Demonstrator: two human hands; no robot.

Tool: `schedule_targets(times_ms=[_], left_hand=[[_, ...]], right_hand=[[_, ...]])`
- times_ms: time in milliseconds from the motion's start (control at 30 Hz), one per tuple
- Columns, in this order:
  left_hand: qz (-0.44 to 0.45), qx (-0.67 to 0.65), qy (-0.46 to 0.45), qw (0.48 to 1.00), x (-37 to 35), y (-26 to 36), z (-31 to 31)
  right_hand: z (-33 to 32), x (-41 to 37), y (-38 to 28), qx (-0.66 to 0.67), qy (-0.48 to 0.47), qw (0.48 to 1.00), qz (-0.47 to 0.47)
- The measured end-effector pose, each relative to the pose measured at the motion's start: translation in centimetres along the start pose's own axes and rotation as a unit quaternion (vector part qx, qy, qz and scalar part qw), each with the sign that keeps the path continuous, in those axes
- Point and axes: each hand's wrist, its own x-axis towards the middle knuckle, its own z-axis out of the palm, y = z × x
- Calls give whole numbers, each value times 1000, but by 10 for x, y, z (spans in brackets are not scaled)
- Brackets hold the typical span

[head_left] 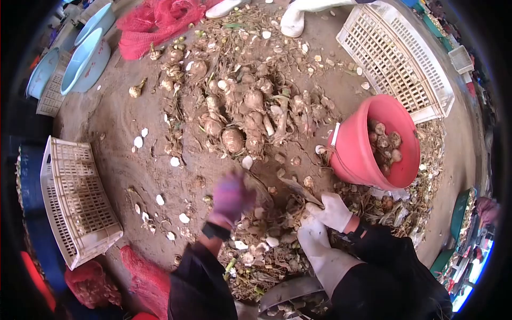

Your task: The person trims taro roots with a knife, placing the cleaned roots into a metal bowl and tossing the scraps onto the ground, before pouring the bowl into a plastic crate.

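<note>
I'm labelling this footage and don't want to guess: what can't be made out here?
All in the head view:
Left hand: motion blur hides whether it holds anything.
Flat blade: its gripped end is hidden by the right hand.
Red bucket: its wall and the uppermost bulbs hide what lies deeper, so no full count.
Far red mesh bag: cut off by the top edge.

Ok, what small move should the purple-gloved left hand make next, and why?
I'd probably reach the purple-gloved left hand forward to the round, mud-brown bulb at the near edge of the heap of muddy bulbs. That hand looks empty, though it is too blurred to be sure, and the bulb lies just ahead of it; the white-gloved right hand grips a flat, blade-like tool.
</note>
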Motion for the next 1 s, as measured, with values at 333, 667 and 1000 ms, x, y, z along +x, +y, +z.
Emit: schedule_targets(times_ms=[333,667,1000], left_hand=[[-34,22,141,989,64,-9,-16],[128,291,219,922,23,-43,41],[88,-708,-30,700,-120,-44,61]], right_hand=[[-2,1,-8,19,-1,1000,-19],[12,-3,-14,31,4,998,-45],[19,-8,-56,-63,-65,976,-200]])
